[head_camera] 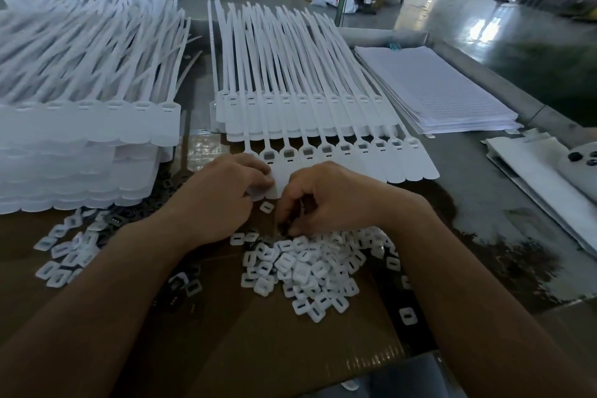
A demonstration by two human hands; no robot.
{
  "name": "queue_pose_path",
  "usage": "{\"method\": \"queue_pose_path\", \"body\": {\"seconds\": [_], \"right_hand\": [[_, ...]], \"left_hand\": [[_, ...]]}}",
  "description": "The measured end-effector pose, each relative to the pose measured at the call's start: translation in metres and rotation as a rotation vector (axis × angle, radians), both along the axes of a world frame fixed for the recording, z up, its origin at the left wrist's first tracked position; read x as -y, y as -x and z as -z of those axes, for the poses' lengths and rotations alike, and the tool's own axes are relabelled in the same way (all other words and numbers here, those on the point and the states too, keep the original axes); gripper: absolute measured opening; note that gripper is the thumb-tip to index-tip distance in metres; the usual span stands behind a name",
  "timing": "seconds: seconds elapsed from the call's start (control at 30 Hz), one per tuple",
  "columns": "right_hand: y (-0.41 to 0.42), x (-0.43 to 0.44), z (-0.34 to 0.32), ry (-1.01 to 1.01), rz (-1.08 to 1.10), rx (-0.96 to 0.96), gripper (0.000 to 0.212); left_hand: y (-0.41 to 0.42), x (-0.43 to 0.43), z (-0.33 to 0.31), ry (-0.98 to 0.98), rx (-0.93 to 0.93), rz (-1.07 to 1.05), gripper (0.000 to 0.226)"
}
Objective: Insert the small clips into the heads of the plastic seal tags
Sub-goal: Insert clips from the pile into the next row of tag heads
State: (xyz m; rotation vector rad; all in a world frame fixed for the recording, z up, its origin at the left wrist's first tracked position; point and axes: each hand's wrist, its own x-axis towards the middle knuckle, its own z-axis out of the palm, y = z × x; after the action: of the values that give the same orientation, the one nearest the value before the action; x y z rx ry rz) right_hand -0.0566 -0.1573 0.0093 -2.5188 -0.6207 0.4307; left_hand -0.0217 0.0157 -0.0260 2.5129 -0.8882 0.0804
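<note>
a big stack (80,139) of white tags sits far to the left of the left hand (223,194). loose clips (64,245) lie left of that arm. the left hand curls its fingers on the flat end of one of the tags (339,158), which lie in a row just past both hands. one white clip (267,207) lies between the hands. the right hand (332,200) is curled and pinches a dark clip (284,230) at the far edge of the pile (310,271). paper (436,90) lies far right.
</note>
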Motion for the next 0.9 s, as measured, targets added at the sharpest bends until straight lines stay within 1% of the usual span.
{"method": "queue_pose_path", "body": {"seconds": [0.23, 0.33, 0.53, 0.63, 0.8, 0.9], "right_hand": [[0.003, -0.013, -0.003, 0.245, -0.081, 0.123, 0.013], [0.002, -0.015, -0.004, 0.310, -0.119, 0.117, 0.013], [0.005, -0.010, -0.004, 0.273, -0.132, 0.039, 0.010], [0.005, -0.008, -0.005, 0.243, -0.124, 0.025, 0.013], [0.004, -0.009, -0.003, 0.230, -0.102, 0.031, 0.012], [0.004, -0.012, -0.003, 0.246, -0.095, 0.075, 0.014]], "left_hand": [[0.002, 0.001, -0.001, 0.014, -0.008, 0.007, 0.040], [0.003, 0.001, -0.002, 0.014, -0.014, 0.017, 0.041], [0.004, 0.002, -0.002, 0.022, -0.005, 0.014, 0.041], [0.004, 0.002, -0.003, 0.019, 0.007, 0.012, 0.043], [0.004, 0.001, -0.002, 0.025, 0.005, 0.012, 0.041], [0.003, 0.000, -0.003, 0.025, 0.003, 0.013, 0.041]]}}
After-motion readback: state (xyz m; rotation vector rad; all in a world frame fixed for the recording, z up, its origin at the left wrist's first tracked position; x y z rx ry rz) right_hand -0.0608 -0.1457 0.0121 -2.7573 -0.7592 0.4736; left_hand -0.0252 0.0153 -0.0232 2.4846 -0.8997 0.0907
